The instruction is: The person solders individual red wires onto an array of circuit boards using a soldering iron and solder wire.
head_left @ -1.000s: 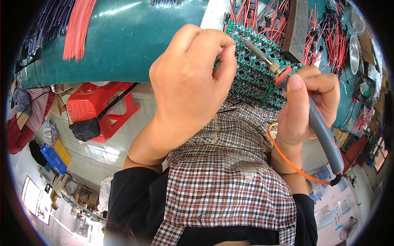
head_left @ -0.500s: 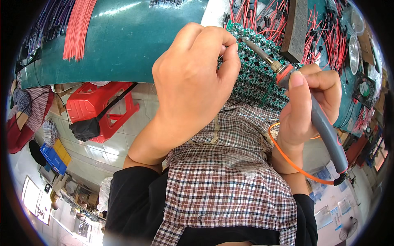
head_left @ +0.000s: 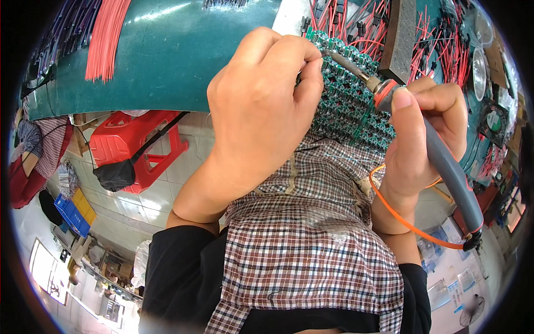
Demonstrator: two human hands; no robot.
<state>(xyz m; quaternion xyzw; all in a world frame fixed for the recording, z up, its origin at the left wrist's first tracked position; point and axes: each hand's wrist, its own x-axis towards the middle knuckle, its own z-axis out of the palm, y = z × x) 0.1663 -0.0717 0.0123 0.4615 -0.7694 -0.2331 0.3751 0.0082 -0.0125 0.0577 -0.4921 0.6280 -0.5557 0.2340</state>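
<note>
My right hand [head_left: 414, 142] grips a soldering iron [head_left: 453, 172] by its grey and orange handle, with an orange cable running back from its end. The iron's metal tip points up and left, over a panel of small green circuit boards [head_left: 347, 106], close to my left fingertips. My left hand [head_left: 261, 103] is closed in a pinch at the left edge of the boards. Whatever sits between its thumb and finger is too small and hidden to make out.
Behind the boards lie red and black wires with connectors [head_left: 361, 28] and a dark metal bar [head_left: 399, 44]. Bundles of red wires [head_left: 105, 42] and dark wires rest on the green tabletop [head_left: 167, 67]. A red stool [head_left: 130, 145] stands at left; another person's arm shows beyond.
My right hand and the soldering iron have shifted slightly right and down, the tip drawing a little away to the right. My left hand has barely moved.
</note>
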